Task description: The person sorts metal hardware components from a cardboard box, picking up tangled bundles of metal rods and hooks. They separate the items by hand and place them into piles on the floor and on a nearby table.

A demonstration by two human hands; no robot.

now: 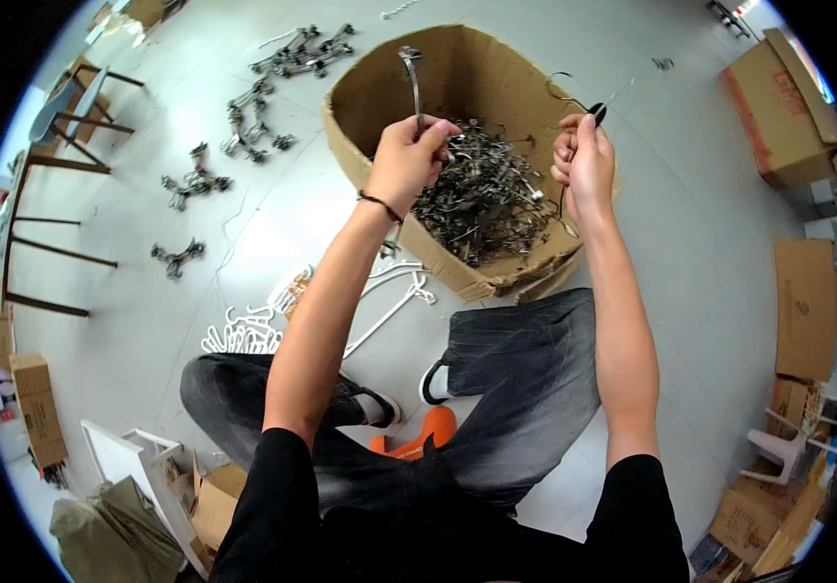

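Note:
My left hand (404, 160) is closed on a thin metal piece (415, 80) that stands upright from my fingers with a small fitting at its top. My right hand (582, 160) is closed on a thin metal hook piece with a black part (597, 114) showing above my thumb. Both hands are held apart over a large open cardboard box (360, 87), whose bottom is heaped with a tangle of small metal hardware (472, 199). Exactly what lies inside each fist is hidden.
Metal clip clusters (175, 257) lie on the grey floor (691, 291) at left, white plastic hangers (244, 335) before the box. An orange object (438, 428) sits between my legs. Chairs (54, 126) stand far left; boxes (802, 311), a stool and shelving line the right.

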